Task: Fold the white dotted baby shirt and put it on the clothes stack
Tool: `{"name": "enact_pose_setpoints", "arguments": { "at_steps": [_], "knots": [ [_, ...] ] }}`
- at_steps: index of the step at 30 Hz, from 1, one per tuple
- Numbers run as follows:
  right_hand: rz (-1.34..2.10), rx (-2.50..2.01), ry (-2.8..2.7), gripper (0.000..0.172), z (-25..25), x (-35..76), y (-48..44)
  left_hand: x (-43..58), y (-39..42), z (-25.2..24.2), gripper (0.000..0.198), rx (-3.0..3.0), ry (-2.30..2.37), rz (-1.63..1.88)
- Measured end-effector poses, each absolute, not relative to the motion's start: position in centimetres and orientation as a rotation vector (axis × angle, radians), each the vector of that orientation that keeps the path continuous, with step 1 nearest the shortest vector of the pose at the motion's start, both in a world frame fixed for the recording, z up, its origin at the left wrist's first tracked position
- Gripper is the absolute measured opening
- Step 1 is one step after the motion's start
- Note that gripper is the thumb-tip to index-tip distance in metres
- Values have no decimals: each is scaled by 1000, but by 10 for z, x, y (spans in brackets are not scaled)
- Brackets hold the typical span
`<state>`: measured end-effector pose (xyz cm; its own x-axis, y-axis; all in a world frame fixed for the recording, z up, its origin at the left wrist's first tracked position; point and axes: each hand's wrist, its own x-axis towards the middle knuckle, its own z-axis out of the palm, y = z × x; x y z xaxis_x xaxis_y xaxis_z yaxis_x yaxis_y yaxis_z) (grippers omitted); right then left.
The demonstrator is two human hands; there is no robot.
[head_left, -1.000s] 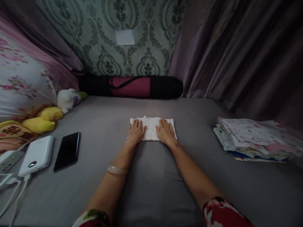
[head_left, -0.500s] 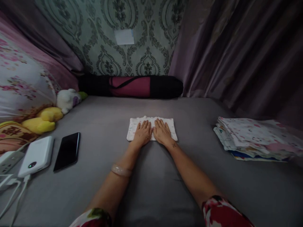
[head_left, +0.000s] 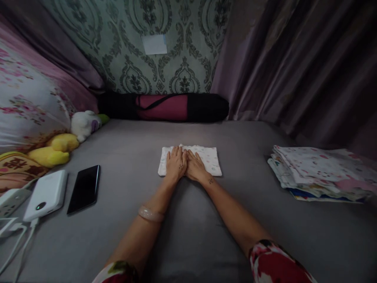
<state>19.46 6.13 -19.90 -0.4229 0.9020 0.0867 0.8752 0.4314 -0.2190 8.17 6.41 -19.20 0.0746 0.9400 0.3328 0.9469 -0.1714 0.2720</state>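
Two hands [head_left: 176, 163] [head_left: 195, 166] flat on one folded cloth [head_left: 211, 158]

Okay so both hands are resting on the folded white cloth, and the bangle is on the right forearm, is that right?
Not quite: the bangle is on the left forearm, not the right, as the head view shows. The left hand and right hand do both rest on the folded white cloth.

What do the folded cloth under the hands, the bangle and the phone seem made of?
Folded cloth: matte fabric, perhaps cotton, judging by its soft, uneven edges.
Bangle: polished stone or glass, perhaps; it looks pale, translucent.
Phone: probably glass-fronted, glossy, given its smooth black sheen.
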Motion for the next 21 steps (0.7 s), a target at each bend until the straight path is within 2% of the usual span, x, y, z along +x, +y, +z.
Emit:
{"name": "enact_pose_setpoints", "arguments": {
  "at_steps": [4, 9, 11, 14, 19, 21],
  "knots": [
    [59, -1647, -2276, 55, -189, 202, 63, 82, 65, -191, 51, -2241, -1863, -773],
    [131, -1701, -2295, 55, -196, 208, 67, 80, 68, -205, 51, -2513, -1831, -356],
    [168, -1716, -2313, 55, -201, 209, 68, 79, 69, -209, 52, -2546, -1827, -289],
    [155, -1712, -2313, 55, -202, 210, 68, 78, 70, -208, 52, -2537, -1824, -299],
    [22, -1663, -2268, 54, -196, 209, 66, 79, 68, -199, 52, -2411, -1730, -536],
    [37, -1673, -2287, 53, -197, 209, 66, 78, 68, -199, 50, -2441, -1741, -495]
  ]
}}
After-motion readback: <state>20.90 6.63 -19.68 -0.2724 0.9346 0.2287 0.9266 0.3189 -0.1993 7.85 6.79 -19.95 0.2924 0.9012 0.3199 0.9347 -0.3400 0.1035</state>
